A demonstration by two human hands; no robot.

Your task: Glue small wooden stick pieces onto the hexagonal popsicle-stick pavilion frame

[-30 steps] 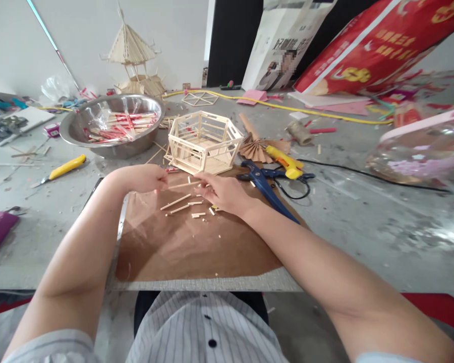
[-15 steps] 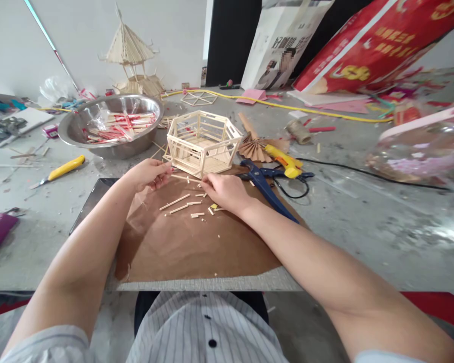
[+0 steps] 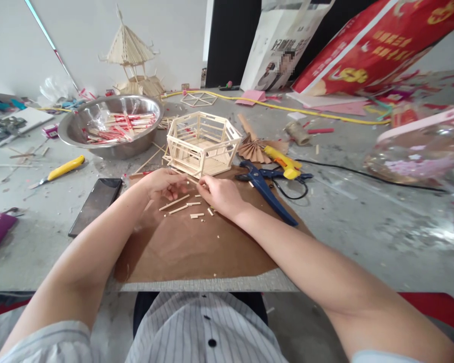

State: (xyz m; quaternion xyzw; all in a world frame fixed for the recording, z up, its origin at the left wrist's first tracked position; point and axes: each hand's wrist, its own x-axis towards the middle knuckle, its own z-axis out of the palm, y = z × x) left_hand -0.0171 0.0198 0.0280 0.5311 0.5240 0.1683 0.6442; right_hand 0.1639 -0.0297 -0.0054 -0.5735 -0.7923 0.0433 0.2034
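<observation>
My right hand [image 3: 222, 195] is closed in a pinch on one end of a thin wooden stick [image 3: 192, 180]. My left hand [image 3: 167, 185] has its fingers curled, with thumb and forefinger at the stick's other end; its fingertips partly hide the stick. Just beyond both hands stands a hexagonal stick frame [image 3: 202, 146] with open railing sides and a slatted floor. Several short cut sticks [image 3: 178, 209] lie on the brown paper [image 3: 196, 252] under and in front of the hands.
A steel bowl [image 3: 113, 149] of red-wrapped sticks is at left, near a yellow utility knife [image 3: 66, 168] and a phone [image 3: 95, 206]. Right of the frame lie blue-handled cutters [image 3: 268, 194] and a yellow glue gun [image 3: 283, 161]. A stick pagoda [image 3: 130, 50] stands behind.
My left hand has moved right, close to my right hand, uncovering the phone and a red strip behind it. The right hand has barely shifted and the frame stays put.
</observation>
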